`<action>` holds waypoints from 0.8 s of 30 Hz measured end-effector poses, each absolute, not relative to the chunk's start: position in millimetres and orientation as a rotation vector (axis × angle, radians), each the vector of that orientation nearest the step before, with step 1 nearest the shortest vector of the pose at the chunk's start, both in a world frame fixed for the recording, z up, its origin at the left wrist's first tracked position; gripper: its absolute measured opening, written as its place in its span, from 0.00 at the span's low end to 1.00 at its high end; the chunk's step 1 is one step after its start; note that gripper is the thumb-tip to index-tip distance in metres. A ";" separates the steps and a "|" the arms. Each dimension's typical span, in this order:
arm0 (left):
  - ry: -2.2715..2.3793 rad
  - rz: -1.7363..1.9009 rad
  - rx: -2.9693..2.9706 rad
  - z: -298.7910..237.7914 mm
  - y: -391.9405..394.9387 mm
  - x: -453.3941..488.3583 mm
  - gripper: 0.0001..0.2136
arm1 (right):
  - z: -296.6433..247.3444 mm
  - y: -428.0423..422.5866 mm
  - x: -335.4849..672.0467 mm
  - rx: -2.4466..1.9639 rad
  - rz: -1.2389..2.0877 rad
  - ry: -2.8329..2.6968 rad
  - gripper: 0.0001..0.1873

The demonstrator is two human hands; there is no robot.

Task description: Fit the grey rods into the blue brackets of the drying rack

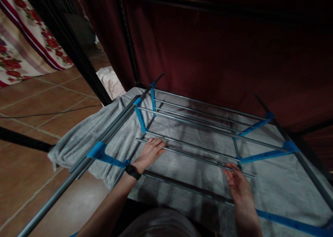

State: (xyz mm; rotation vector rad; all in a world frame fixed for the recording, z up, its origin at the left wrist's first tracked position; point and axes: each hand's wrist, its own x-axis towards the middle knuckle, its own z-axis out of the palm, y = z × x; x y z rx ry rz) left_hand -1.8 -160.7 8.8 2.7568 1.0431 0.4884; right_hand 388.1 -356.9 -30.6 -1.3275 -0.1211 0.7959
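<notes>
Left hand (151,152) open, flat, fingers laid over a drying rack (182,120) rod. Right hand (238,183) open, fingertips touching a nearer rod. Grey towel (85,136) spread beneath both hands.

Towel (85,136) lies beneath the rack (195,146), curtain (208,50) behind, floor (39,98) to the left; left hand (151,152) and right hand (238,183) on its near rods.

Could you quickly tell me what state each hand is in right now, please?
Left hand: open, lying flat on a drying rack rail above the grey towel.
Right hand: open, holding nothing, fingertips at the same rail.
</notes>
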 end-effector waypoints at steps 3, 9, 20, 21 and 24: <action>1.013 0.435 2.773 7.4 -159.5 -0.5 0.10 | -37.9 -357.6 395.1 -1.322 0.804 -0.113 0.12; 1.021 0.431 2.776 4.2 -158.3 3.9 0.08 | -52.1 -361.7 404.7 -1.299 0.845 -0.084 0.14; 1.036 0.352 2.807 6.4 -158.3 9.2 0.08 | -56.5 -362.7 404.9 -1.282 0.849 -0.012 0.13; 1.034 0.347 2.812 6.1 -158.4 9.4 0.08 | -57.6 -363.1 404.9 -1.283 0.847 -0.012 0.13; 1.041 0.325 2.828 4.3 -158.6 10.4 0.09 | -60.5 -364.1 405.8 -1.269 0.843 -0.027 0.13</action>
